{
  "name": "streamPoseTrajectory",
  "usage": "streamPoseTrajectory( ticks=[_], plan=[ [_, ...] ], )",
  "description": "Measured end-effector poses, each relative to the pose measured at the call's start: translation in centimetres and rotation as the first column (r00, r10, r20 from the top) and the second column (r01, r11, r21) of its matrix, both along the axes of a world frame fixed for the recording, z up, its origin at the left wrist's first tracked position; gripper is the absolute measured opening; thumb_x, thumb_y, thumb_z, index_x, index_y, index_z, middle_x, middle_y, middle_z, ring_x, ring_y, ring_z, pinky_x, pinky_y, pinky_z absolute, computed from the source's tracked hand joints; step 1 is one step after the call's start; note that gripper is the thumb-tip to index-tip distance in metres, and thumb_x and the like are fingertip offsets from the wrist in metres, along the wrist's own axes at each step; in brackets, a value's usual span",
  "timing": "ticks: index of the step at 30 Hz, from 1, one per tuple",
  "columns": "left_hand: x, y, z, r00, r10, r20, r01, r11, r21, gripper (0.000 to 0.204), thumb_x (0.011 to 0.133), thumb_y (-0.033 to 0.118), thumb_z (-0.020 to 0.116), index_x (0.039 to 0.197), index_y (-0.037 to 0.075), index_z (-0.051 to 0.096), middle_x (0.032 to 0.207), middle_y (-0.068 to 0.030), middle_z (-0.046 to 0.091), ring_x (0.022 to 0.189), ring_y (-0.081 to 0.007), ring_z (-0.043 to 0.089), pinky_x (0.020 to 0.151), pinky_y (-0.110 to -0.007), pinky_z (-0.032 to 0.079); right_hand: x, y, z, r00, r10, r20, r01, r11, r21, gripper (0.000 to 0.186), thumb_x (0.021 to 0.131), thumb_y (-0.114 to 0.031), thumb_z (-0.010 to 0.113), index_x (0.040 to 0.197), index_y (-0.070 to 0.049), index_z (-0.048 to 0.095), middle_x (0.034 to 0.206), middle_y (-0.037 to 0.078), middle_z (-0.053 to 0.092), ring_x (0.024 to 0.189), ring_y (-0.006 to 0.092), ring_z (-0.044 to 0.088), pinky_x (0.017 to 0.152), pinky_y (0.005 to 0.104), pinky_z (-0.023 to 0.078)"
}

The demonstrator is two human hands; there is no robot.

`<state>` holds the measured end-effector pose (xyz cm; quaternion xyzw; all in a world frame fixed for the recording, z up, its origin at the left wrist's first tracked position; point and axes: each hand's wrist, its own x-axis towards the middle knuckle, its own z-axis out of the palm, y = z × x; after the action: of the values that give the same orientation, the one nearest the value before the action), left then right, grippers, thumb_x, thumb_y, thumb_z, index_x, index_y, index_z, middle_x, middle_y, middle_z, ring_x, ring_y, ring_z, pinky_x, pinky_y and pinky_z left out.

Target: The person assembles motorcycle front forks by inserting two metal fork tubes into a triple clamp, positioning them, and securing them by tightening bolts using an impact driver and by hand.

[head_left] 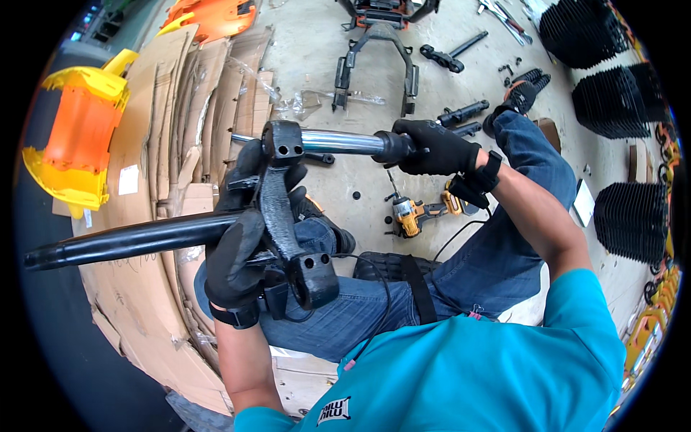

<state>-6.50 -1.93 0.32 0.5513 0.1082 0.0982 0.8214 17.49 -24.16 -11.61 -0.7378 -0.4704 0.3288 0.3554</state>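
Observation:
A black fork yoke (277, 194) is up in front of me, its long dark stem (137, 241) pointing left. My left hand (241, 245), in a black glove, is closed round the yoke where the stem joins it. The chrome fork tube (338, 142) meets the yoke's far clamp eye; how deep it sits I cannot tell. At the tube's right end my gloved right hand (435, 147) grips the fork leg by its black lower part. In the yoke's near clamp eye (314, 281), two bolt holes show and no tube is seen.
A yellow cordless driver (414, 216) lies on the floor between my legs. Beyond are a black frame (378, 65), another yoke with stem (453, 57) and fork legs (464, 114). Flattened cardboard (162, 288) and orange-yellow panels (79, 137) lie left; black stacks (630, 219) stand right.

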Motion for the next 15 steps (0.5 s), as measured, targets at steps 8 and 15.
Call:
streamPoseTrajectory(
  ticks=[8,15],
  plan=[
    [0.8,0.8,-0.8,0.997,0.055,-0.057,-0.064,0.984,-0.166,0.066,0.093,0.016,0.059,0.151,0.005,0.029,0.134,-0.0278,0.052,0.122,-0.0305,0.058,0.103,-0.039,0.05,0.1,1.7,-3.7,0.987,-0.017,0.159,-0.002,0.993,0.122,0.037,0.074,-0.015,0.074,0.105,-0.008,0.055,0.093,0.017,0.065,0.091,0.0375,0.063,0.078,0.0439,0.049],
    [2.2,0.4,-2.4,0.987,0.057,-0.148,-0.051,0.998,0.045,0.057,0.09,0.006,0.059,0.145,0.004,0.042,0.124,-0.016,0.058,0.109,-0.0207,0.061,0.095,-0.032,0.052,2.2,5.9,-9.1,0.97,0.006,0.242,-0.044,0.987,0.152,0.049,0.074,-0.031,0.082,0.109,-0.008,0.056,0.098,0.016,0.064,0.094,0.0373,0.061,0.08,0.0436,0.048]
  ],
)
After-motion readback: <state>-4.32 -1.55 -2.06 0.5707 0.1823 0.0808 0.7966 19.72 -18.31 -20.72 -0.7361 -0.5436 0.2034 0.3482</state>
